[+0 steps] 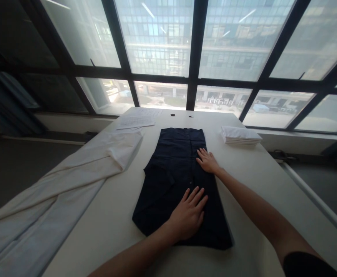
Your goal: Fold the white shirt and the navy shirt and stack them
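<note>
A dark navy garment (pixel 175 165), which looks like a folded shirt with a button line down it, lies flat on the white table (pixel 99 215). My left hand (pixel 188 213) rests palm down on its lower middle, fingers stretched out and slightly spread. Farther up, my right hand (pixel 208 161) lies flat on the garment's right edge, fingers also extended. Neither hand grips the cloth. A fold crosses the garment's left side, with a corner jutting out at the lower left.
Loose white cloth (pixel 78 177) drapes along the table's left side. Printed sheets of paper (pixel 136 120) lie at the far left, and a stack of folded white cloths (pixel 240 135) sits at the far right. Beyond the table's far edge stands a large window (pixel 156 42).
</note>
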A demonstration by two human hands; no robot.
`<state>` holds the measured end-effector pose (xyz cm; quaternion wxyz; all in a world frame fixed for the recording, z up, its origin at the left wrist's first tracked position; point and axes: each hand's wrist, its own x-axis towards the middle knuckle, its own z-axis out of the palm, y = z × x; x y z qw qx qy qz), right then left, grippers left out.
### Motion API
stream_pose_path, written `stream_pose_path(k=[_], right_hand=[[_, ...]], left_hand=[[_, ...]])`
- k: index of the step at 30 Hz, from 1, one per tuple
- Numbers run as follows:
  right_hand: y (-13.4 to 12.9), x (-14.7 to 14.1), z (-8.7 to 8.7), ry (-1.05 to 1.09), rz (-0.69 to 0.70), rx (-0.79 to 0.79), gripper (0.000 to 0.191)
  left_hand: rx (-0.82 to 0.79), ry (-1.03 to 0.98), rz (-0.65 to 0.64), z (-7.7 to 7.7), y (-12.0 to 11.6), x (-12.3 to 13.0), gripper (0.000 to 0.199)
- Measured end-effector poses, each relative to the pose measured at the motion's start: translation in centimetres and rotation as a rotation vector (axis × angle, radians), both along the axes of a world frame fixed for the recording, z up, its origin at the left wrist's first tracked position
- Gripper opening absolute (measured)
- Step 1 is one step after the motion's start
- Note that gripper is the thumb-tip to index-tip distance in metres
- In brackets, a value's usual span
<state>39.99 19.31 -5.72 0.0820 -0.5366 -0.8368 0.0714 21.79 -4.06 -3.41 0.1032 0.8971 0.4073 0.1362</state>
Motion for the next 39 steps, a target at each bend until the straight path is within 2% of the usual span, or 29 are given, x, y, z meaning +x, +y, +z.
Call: stream_pose_path(k=[15, 21, 26, 30, 33, 36, 39], right_hand=[[12.6, -1.9, -0.1, 0.004, -0.138, -0.001, 0.066], [16.0, -2.7, 0.4, 0.009, -0.196, -0.06, 0.07], [17.6, -3.1, 0.7, -0.005, -0.264, -0.072, 0.074], [17.3, -3.2, 1.0, 0.021, -0.284, -0.044, 0.074], [15.5, -3.4, 1.3, 0.059, -0.265, 0.075, 0.065], [11.7, -3.5, 1.9, 0.093, -0.211, 0.251, 0.055], [6.2, -3.5, 2.3, 0.13, -0.141, 0.23, 0.053]], left_hand=[[-0.041, 0.035, 0.022, 0.9, -0.6, 0.1, 0.056], [-0.051, 0.026, 0.022, 1.0, -0.6, 0.0, 0.058], [-0.067, 0.023, 0.031, 0.9, -0.7, 0.0, 0.059], [-0.069, 0.019, 0.023, 1.0, -0.7, 0.0, 0.06], [-0.06, 0.027, 0.012, 1.0, -0.7, 0.0, 0.06], [-0.036, 0.044, 0.013, 0.8, -0.6, 0.0, 0.059], [-0.014, 0.058, 0.015, 0.6, -0.5, 0.0, 0.059]])
